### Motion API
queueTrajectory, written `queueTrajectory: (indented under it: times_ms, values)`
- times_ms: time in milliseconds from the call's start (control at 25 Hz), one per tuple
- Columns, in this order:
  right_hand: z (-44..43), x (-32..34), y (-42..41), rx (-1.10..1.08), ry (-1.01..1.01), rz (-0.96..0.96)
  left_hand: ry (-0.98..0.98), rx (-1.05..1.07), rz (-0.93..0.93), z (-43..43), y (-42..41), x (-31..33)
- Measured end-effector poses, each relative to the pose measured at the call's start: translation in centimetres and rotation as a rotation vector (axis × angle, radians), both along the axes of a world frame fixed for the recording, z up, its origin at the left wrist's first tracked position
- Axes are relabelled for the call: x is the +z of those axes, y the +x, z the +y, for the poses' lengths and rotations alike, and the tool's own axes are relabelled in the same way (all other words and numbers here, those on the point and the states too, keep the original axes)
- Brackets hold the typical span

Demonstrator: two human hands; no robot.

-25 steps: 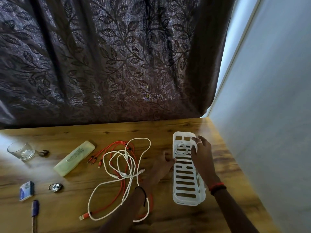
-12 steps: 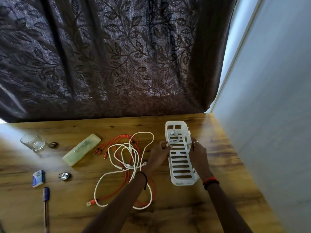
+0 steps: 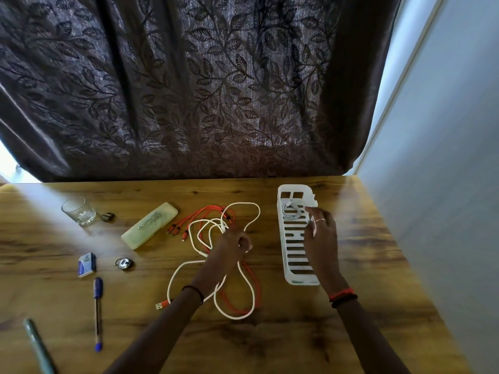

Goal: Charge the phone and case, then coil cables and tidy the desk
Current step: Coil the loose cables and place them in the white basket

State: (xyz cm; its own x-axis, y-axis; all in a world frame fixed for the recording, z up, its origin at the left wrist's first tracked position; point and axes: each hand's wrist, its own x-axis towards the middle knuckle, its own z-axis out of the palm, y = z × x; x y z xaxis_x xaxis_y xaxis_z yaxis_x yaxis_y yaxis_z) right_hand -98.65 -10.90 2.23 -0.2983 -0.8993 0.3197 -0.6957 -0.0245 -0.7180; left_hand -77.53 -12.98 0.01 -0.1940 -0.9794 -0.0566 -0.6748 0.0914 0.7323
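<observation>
A loose white cable [image 3: 234, 317] lies tangled with an orange multi-head cable [image 3: 257, 290] in the middle of the wooden desk [image 3: 270, 346]. My left hand [image 3: 235, 244] is curled over this tangle, its fingers closed on the white cable. To the right a white slotted basket [image 3: 282, 240] lies lengthwise, with a small coiled white cable [image 3: 291, 212] in its far end. My right hand [image 3: 321, 236] rests flat on the basket with its fingers apart, fingertips beside the coil. No phone is in view.
Left of the cables are a pale green case [image 3: 149, 225], a glass [image 3: 79, 211], a small blue-white box [image 3: 87, 265], a round metal piece [image 3: 124, 264] and a blue pen [image 3: 97, 314]. A dark curtain hangs behind the desk, and a wall borders its right edge.
My left hand left the basket and moved left onto the cable tangle. The basket has been set down nearer the desk's far right. My right hand stays on it.
</observation>
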Motion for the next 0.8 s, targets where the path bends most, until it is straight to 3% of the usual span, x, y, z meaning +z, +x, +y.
queueTrajectory:
  times_ms: [160, 320, 560, 680, 800]
  values:
    - [1.3, 0.4, 4.5, 0.2, -0.092, 0.03, -0.044, -0.046, -0.294, 1.1, 0.2, -1.8]
    - [1.8, -0.3, 7.2, 0.318, -0.04, 0.046, -0.189, -0.044, -0.526, 1.3, 0.0, -1.6]
    - [2.5, -1.0, 8.7, 0.297, 0.116, 0.016, -0.183, -0.041, -0.407, 0.8, 0.7, -1.5]
    - [2.7, -0.8, 8.6, 0.284, 0.183, -0.057, -0.255, -0.043, -0.474, 1.0, 1.3, 0.1]
    - [2.8, -0.1, 8.6, 0.306, 0.291, -0.166, -0.177, -0.015, -0.315, 1.5, 2.3, 3.9]
